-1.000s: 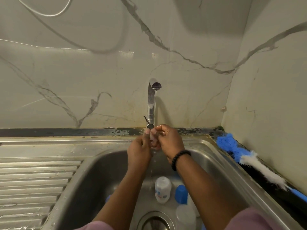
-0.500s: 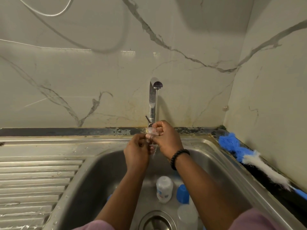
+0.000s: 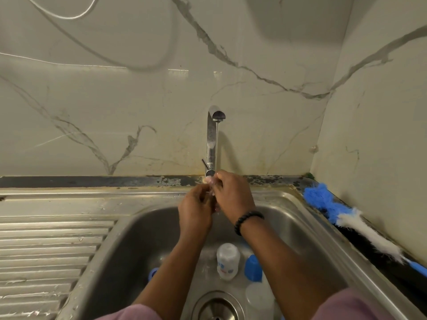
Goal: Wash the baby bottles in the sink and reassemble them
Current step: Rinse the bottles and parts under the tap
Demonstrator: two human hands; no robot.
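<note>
Marble wall behind my hands; both left hand [image 3: 195,214] and right hand [image 3: 233,196] pinch a small clear teat [image 3: 211,181] under the tap [image 3: 212,139]. Below them in the sink [image 3: 300,229] lies a bottle [image 3: 227,262].

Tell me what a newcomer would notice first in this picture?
Two hands, left hand and right hand, meet under the tap, pinching a small clear part in the thin stream. Below, a bottle and blue cap lie in the sink; a blue-white brush rests on the right.

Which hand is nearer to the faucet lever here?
Right. The right hand has its fingertips just below and beside the faucet lever; the left hand sits lower, further into the sink.
</note>
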